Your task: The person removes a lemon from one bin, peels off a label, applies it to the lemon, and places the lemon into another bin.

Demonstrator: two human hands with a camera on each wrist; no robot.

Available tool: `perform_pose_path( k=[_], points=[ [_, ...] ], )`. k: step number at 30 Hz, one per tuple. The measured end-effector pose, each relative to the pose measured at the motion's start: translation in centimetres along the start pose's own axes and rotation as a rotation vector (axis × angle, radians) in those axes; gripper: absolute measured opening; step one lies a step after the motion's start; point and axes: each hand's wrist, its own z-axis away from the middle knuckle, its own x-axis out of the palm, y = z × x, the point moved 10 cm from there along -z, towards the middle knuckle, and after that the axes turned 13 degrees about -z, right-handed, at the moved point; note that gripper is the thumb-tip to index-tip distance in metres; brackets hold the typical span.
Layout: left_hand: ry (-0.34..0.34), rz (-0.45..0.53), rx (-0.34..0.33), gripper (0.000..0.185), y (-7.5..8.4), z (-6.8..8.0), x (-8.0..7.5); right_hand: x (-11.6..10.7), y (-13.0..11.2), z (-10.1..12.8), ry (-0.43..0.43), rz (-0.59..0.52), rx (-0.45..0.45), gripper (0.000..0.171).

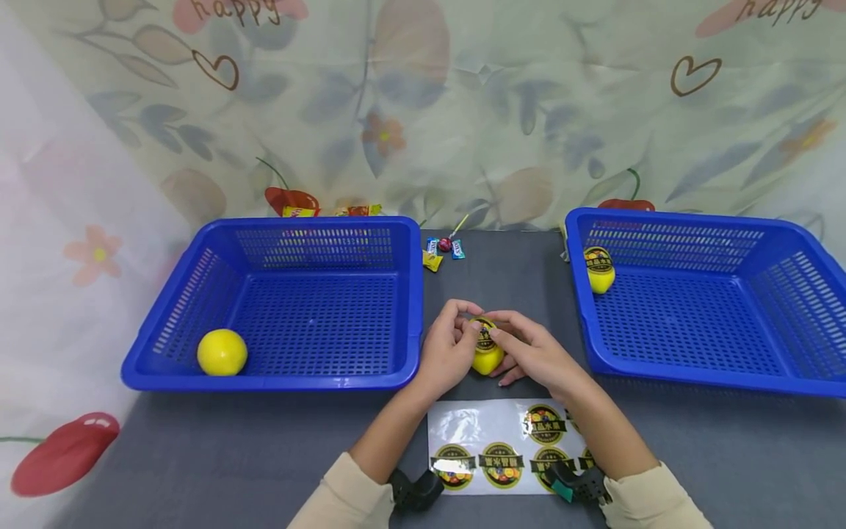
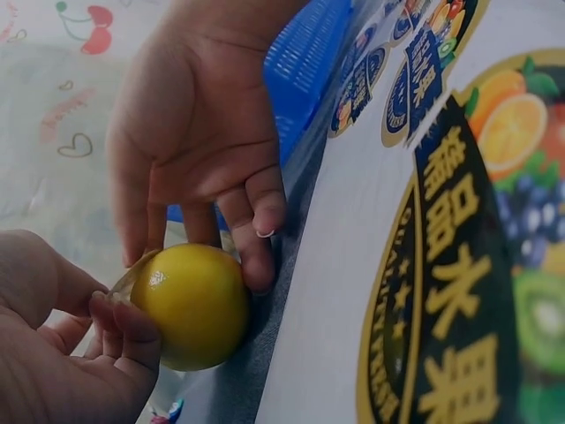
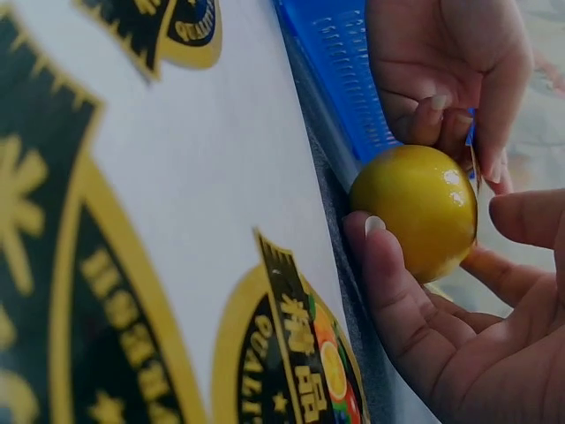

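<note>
Between the two hands, low over the dark table, is a yellow lemon (image 1: 487, 362) with a round black-and-gold sticker (image 1: 485, 335) against its upper face. My left hand (image 1: 444, 354) pinches the sticker's edge between thumb and fingers. The right hand (image 1: 540, 355) cradles the lemon, its fingers curled underneath and its thumb near the sticker. In the left wrist view, the sticker's edge stands out from the lemon (image 2: 196, 305). From the right wrist, the lemon (image 3: 415, 212) shows its bare side. A sheet of stickers (image 1: 492, 424) lies just below the hands.
A blue basket (image 1: 277, 383) on the left holds a yellow fruit (image 1: 222, 353). In the right blue basket (image 1: 700, 376) sits a stickered lemon (image 1: 601, 278). Small wrapped candies (image 1: 432, 261) and a lollipop (image 1: 446, 245) lie behind the hands, near the patterned curtain (image 1: 463, 110).
</note>
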Motion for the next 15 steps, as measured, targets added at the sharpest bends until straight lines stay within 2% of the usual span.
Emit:
perform_pose_path(
  k=[15],
  points=[
    [0.004,0.006,0.032,0.02,0.21,-0.05,0.05,-0.05,-0.17,0.17,0.0,-0.013,-0.001,0.04]
  ],
)
